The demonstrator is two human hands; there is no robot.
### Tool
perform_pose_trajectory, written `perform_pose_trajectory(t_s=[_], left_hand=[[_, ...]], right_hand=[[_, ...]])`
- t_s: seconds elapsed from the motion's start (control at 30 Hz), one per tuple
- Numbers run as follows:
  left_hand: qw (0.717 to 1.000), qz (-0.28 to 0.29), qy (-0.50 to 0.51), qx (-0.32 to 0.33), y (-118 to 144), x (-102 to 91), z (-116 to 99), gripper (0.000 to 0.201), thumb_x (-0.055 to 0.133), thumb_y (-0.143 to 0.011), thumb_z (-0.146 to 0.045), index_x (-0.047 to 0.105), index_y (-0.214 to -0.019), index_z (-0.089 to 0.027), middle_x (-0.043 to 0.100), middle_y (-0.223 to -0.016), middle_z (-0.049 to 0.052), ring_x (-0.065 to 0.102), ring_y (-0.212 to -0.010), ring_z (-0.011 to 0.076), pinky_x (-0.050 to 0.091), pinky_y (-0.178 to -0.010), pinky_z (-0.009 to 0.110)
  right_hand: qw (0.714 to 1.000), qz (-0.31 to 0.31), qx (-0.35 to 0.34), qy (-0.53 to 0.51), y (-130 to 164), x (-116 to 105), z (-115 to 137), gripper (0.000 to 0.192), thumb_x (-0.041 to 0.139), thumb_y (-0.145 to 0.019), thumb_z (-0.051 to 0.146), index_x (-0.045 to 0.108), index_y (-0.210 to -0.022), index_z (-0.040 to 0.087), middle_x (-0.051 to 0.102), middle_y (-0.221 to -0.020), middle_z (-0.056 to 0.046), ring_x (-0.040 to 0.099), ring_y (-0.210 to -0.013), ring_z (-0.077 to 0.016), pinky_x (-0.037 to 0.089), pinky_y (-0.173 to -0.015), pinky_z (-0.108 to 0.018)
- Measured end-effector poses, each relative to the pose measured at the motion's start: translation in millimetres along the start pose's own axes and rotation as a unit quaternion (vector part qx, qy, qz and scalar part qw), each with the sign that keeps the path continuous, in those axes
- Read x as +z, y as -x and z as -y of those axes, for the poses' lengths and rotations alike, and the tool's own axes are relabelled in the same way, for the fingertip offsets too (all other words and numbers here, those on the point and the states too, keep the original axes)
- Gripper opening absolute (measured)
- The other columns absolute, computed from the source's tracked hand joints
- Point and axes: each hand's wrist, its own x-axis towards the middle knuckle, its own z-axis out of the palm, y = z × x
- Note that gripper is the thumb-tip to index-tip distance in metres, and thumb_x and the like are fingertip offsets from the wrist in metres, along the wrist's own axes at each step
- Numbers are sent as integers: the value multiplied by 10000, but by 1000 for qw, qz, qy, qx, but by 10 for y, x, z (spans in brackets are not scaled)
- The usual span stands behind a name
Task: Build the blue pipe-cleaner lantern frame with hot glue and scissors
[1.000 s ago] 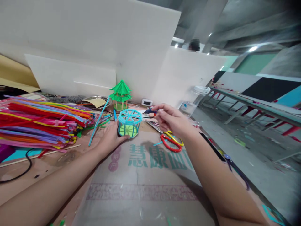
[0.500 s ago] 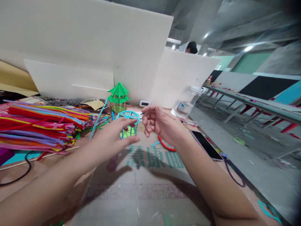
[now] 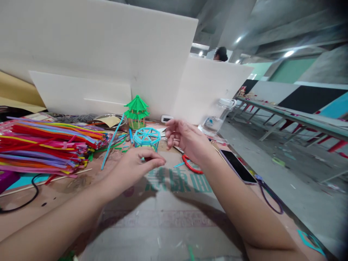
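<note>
My left hand point(image 3: 144, 161) is in front of the light-blue octagonal frame point(image 3: 148, 135), its thumb and fingertips drawn together in a pinch. Anything between those tips is hidden or too small to make out. My right hand point(image 3: 187, 139) hovers to the right of the frame with fingers loosely curled and apart, and I see nothing in it. Scissors with red handles point(image 3: 191, 165) lie partly behind the right hand and wrist, by a short blue strip point(image 3: 179, 165). Behind the frame stands a small green pagoda model point(image 3: 136, 112).
Bundles of coloured pipe cleaners point(image 3: 51, 145) fill the left side. A phone point(image 3: 237, 166) lies at the right edge, with a clear water bottle point(image 3: 217, 116) farther back. White boards point(image 3: 108, 47) stand behind the table. Another person's head point(image 3: 221, 54) shows beyond them.
My left hand has moved slightly down, and its fingers have closed from spread to a pinch, uncovering more of the blue frame. My right hand has barely moved.
</note>
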Motion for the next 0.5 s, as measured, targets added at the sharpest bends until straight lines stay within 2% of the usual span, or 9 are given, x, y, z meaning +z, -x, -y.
perform_pose_trajectory(t_s=[0.1, 0.13, 0.23, 0.3, 0.33, 0.37, 0.43, 0.5], left_hand=[[995, -64, -38, -70, -6, -308, 121, 301, 724, -790, -516, 721, -705, -227, 705, -714, 14, 650, -695, 211, 529, -677, 325], [992, -89, -50, -68, -21, -426, 200, 321, 709, -796, -530, 697, -701, -223, 692, -720, 16, 647, -714, 212, 523, -684, 322], [972, -189, -124, -66, -82, -737, 538, 368, 527, -931, -568, 630, -812, -235, 621, -747, 4, 593, -715, 200, 474, -656, 317], [957, -205, -183, -91, -117, -836, 791, 439, 405, -985, -565, 522, -715, -240, 513, -661, 0, 540, -678, 210, 467, -666, 343], [955, -208, -189, -96, -129, -839, 905, 434, 401, -983, -550, 513, -703, -238, 518, -660, 9, 556, -703, 223, 486, -698, 361], [956, -203, -187, -99, -137, -812, 1005, 393, 426, -969, -529, 545, -745, -229, 580, -719, 28, 599, -764, 236, 514, -740, 373], [966, -181, -158, -92, -137, -683, 1152, 319, 519, -914, -483, 623, -1005, -196, 714, -970, 82, 683, -914, 249, 567, -813, 380], [978, -144, -134, -74, -117, -502, 1232, 475, 596, -880, -459, 588, -1272, -192, 722, -1241, 122, 715, -1065, 244, 596, -878, 373]], right_hand=[[988, -78, -35, 132, -66, -246, 25, 459, 711, -894, 618, 611, -1099, 219, 602, -898, 18, 617, -657, -94, 530, -652, -258], [980, -104, -43, 162, -87, -324, 34, 449, 743, -871, 589, 610, -1090, 220, 595, -880, 28, 604, -636, -86, 517, -631, -248], [965, -150, -36, 210, -128, -478, 49, 365, 763, -839, 491, 618, -1019, 209, 581, -750, 52, 545, -550, -82, 459, -545, -229], [959, -155, -19, 237, -140, -493, 26, 294, 726, -853, 443, 639, -979, 192, 577, -659, 52, 525, -527, -97, 415, -514, -227], [956, -149, -12, 253, -143, -477, -3, 267, 698, -869, 427, 656, -970, 183, 581, -640, 46, 520, -530, -104, 400, -513, -229], [953, -138, -11, 271, -146, -449, -47, 251, 665, -890, 411, 677, -974, 175, 590, -642, 37, 517, -542, -109, 391, -521, -233], [943, -98, -22, 318, -152, -372, -175, 254, 615, -924, 375, 718, -1021, 165, 607, -678, 23, 515, -583, -120, 395, -558, -247], [927, -49, -34, 371, -161, -291, -342, 291, 599, -941, 326, 734, -1134, 156, 636, -753, 5, 524, -631, -130, 419, -615, -268]])
